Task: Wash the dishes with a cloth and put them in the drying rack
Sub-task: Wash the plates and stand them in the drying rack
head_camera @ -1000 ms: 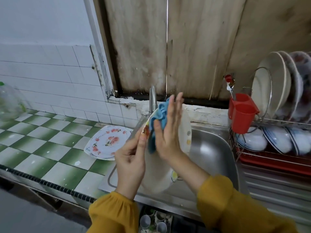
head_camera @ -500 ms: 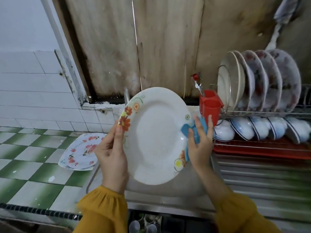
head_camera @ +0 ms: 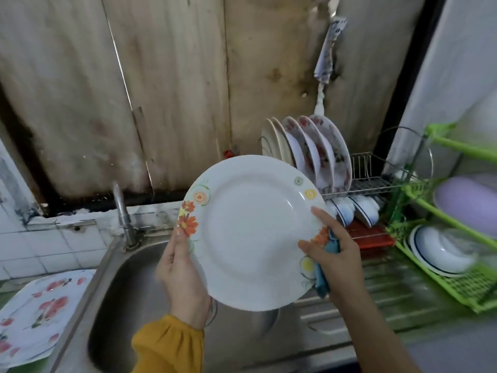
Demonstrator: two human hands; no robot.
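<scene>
Item one: white plate (head_camera: 250, 232) with orange and yellow flowers on its rim, being held upright, face to the camera, above the right edge of the sink (head_camera: 129, 292) and the ribbed draining board. Half a second ago it was standing closer to the tap (head_camera: 122, 211); now it is sitting further right, its upper rim overlapping the upright plates (head_camera: 317, 152) in the view. Left hand (head_camera: 183, 273): gripping the plate's left rim, thumb lying along the front by the orange flowers, fingers hidden behind; mustard sleeve (head_camera: 169, 343) at the wrist. Right hand (head_camera: 338, 254): pinching the right rim, thumb and a fingertip on the front face, where earlier its fingers were pointing straight up. Blue cloth (head_camera: 324, 278): bunched between that palm and the plate's edge, hanging a little below the rim. Drying rack (head_camera: 368, 181): wire, holding the upright plates at its left end, with the wire slots to their right showing bare; blue-rimmed bowls (head_camera: 355, 210) are lying beneath, over a red tray (head_camera: 371, 235). The red holder seen earlier is now showing only as a sliver above the plate. Green rack (head_camera: 470, 286): newly coming into view at right, carrying a white bowl (head_camera: 441, 251). Floral plates (head_camera: 35, 319): lying on the counter left of the sink.
</scene>
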